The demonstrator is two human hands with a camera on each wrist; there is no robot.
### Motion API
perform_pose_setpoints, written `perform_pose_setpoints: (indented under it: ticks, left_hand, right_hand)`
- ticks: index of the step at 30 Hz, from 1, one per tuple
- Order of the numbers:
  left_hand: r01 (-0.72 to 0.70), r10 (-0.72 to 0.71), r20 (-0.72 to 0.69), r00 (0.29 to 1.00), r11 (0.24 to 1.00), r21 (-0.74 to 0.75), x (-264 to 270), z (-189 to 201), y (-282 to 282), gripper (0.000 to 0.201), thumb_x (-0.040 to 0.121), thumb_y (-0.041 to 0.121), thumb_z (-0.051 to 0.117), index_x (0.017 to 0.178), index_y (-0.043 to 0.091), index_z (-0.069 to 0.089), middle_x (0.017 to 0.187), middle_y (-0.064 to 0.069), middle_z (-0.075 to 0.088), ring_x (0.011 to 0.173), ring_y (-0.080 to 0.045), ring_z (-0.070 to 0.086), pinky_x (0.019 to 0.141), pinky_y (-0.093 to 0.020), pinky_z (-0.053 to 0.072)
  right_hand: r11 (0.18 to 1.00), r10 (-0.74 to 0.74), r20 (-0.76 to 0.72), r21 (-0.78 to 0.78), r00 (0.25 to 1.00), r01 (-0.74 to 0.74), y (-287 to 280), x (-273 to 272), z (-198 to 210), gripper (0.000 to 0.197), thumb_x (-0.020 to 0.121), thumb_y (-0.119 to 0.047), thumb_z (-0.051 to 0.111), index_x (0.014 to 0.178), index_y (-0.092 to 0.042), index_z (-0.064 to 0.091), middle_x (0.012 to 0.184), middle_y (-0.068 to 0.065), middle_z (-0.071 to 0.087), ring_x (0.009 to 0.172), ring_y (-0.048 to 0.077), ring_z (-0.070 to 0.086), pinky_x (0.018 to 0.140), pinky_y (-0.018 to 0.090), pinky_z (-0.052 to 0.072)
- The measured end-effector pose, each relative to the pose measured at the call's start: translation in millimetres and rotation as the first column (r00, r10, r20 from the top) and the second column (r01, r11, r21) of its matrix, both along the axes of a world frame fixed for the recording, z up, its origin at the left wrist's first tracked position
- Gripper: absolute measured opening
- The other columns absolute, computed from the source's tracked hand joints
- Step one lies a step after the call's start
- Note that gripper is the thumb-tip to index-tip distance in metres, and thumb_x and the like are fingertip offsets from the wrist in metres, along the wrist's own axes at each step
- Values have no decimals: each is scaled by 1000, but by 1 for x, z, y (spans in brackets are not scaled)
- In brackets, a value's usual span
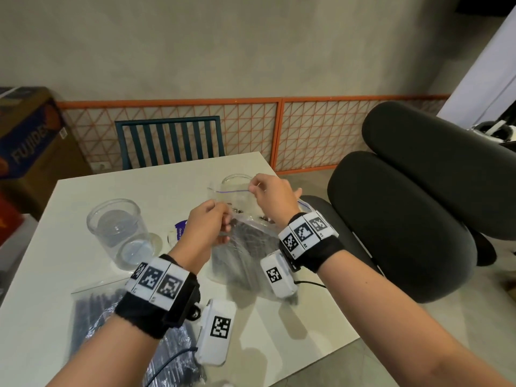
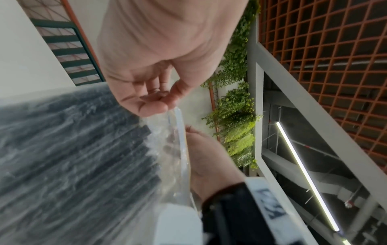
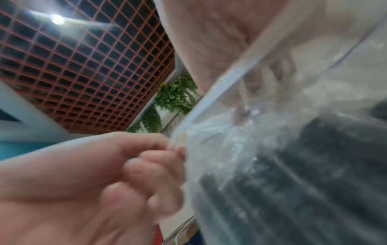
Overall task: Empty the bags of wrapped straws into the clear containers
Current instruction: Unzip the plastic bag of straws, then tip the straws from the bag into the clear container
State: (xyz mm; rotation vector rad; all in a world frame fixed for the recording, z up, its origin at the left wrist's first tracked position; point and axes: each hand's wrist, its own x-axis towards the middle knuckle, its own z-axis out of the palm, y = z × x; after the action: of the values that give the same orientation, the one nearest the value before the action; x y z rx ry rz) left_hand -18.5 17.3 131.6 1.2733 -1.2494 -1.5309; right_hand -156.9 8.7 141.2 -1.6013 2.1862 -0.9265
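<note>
From the head view the left hand [image 1: 208, 223] and the right hand [image 1: 272, 195] each pinch the top edge of a clear bag [image 1: 243, 247] of dark wrapped straws above the white desk [image 1: 83, 188], between two clear containers [image 1: 120, 233], while both wrist views show the same pinching grip on that bag's rim.

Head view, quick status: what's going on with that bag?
Left hand and right hand both pinch the top of the clear zip bag of dark wrapped straws. Seal partly apart. Clear cylindrical container empty, nothing blocking.
</note>
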Motion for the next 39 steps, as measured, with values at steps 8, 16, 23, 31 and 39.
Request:
perform_pose_setpoints:
  ticks: [8,16,23,31,39]
  left_hand:
    - [32,-25,149,989,998,-51,19,0,14,10,88,13,51,78,16,54,82,-3,56,69,-14,55,49,-24,47]
    - [267,52,687,724,898,-349,17,12,-46,36,91,28,55,126,22,51,121,-9,39,95,-21,48,83,-27,39]
    - [154,-91,368,925,977,-146,13,13,-61,28,95,18,49,81,-2,61,83,-14,55,68,-23,57,40,-19,53]
    - [322,-316,118,941,946,-33,16,1,-67,15,93,3,48,95,10,61,77,-12,58,59,-11,65,56,-20,57]
    - [342,-269,384,883,929,-138,4,1,-69,33,92,29,53,71,5,62,39,13,54,34,0,48,33,-12,38]
  right_hand:
    - [992,-119,22,52,993,117,-13,-14,1,23,92,-8,45,87,-25,59,82,-3,62,86,21,51,102,53,26]
    - [988,134,8,75,991,-134,-5,-10,6,14,95,-24,48,90,-25,62,66,-13,53,87,18,52,90,45,29]
    - [907,84,-509,394,856,146,27,-47,7,43,93,-44,45,133,-31,42,136,8,32,127,33,32,103,63,27]
    - [977,161,381,68,910,-201,41,-73,-2,17,95,-26,50,82,-18,56,77,7,58,63,16,58,52,24,44]
    - [950,239,186,160,953,-269,38,-68,-4,21,84,-43,63,80,-22,64,75,-4,61,60,9,55,63,22,47]
